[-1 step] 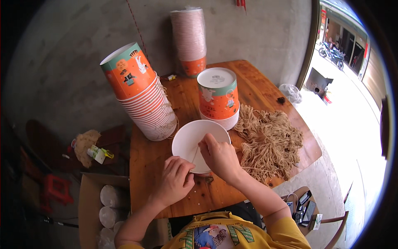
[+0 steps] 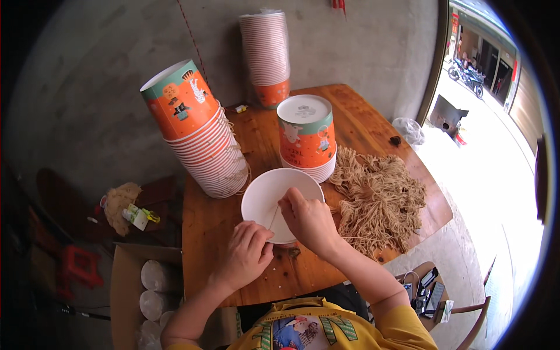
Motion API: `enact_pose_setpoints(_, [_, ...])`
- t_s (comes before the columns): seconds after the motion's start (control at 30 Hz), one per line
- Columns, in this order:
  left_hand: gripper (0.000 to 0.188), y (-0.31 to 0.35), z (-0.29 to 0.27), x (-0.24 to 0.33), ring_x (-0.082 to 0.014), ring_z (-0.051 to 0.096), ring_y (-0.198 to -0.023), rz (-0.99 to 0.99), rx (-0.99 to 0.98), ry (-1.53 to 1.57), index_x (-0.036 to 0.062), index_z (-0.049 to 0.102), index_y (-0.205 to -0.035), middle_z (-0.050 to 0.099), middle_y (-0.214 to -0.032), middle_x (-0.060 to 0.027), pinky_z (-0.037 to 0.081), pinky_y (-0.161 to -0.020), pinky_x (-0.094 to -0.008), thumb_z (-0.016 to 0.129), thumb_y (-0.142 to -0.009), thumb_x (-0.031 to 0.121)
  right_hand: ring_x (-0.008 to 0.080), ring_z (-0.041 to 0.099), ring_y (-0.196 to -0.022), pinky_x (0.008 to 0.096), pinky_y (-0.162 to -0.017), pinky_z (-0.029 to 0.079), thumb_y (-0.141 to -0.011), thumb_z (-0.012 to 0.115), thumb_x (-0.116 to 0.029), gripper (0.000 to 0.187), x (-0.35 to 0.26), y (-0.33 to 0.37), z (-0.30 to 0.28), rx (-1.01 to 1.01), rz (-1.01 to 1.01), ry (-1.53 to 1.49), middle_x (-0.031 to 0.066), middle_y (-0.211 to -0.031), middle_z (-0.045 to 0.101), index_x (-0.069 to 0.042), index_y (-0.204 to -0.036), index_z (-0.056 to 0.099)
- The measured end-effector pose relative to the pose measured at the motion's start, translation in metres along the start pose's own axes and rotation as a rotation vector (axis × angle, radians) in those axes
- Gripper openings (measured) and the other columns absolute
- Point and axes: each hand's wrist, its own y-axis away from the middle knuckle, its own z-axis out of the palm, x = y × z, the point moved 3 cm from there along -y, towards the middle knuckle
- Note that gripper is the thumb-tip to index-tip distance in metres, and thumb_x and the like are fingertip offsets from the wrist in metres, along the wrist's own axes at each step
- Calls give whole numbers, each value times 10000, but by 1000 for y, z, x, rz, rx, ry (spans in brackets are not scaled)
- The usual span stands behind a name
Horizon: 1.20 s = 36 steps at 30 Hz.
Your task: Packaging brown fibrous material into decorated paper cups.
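Observation:
A paper bucket point(image 2: 261, 192) stands on the wooden table before me, its white inside facing up. My right hand point(image 2: 310, 223) reaches over its near right rim, fingers closed on a thin light string point(image 2: 273, 217) inside. At the near left rim my left hand point(image 2: 247, 252) is closed, its thumb and fingers pinched at the rim where the string runs; whether it grips string, rim or both is hidden. Behind stands a short stack of upturned orange-and-green paper buckets point(image 2: 308, 143). To the right lies a heap of tan strings point(image 2: 382, 201).
A tall leaning stack of buckets point(image 2: 204, 157), strings along its side, stands at the table's left. Another wrapped stack point(image 2: 266, 52) is at the back by the wall. Below left, a cardboard box point(image 2: 123, 274) holds wrapped white rolls or stacks. A chair point(image 2: 475, 309) stands at the right.

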Motion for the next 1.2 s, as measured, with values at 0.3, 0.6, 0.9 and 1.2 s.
enact_pose_setpoints(0.3, [87, -8, -12, 11, -279, 556, -1031, 265, -172, -369, 33, 572, -879, 541, -949, -118, 406, -1072, -496, 590, -817, 92, 361, 636, -537, 476, -488, 509, -938, 561, -209, 183, 4, -2, -1, 16, 2, 56, 175, -594, 613, -37, -966, 503])
enact_pose_setpoints(0.6, [90, 3, -30, -50, -256, 543, -1162, 274, -165, -511, 68, 576, -908, 581, -1057, -89, 379, -1091, -511, 593, -834, 116, 134, 614, -598, 235, -552, 511, -967, 505, -136, 150, 71, -2, -65, -297, 433, -1662, 75, -856, 669, -40, -1054, 580])
enact_pose_setpoints(0.9, [212, -2, -36, -111, -310, 532, -1244, 144, -110, -211, 26, 591, -1092, 535, -1345, -128, 488, -1000, -394, 571, -882, 10, 235, 717, -895, 273, -586, 588, -985, 490, -60, 233, 124, 42, -83, -223, 243, -2025, 150, -1182, 651, -35, -1214, 525])
enact_pose_setpoints(1.2, [247, -22, -31, -35, -300, 619, -938, -122, 108, 220, 24, 601, -1038, 611, -1013, -150, 501, -835, -380, 601, -799, -36, 77, 589, -855, 220, -784, 477, -976, 581, -116, 141, 86, 33, -78, -102, 231, -922, 3, -927, 650, -5, -1010, 661])
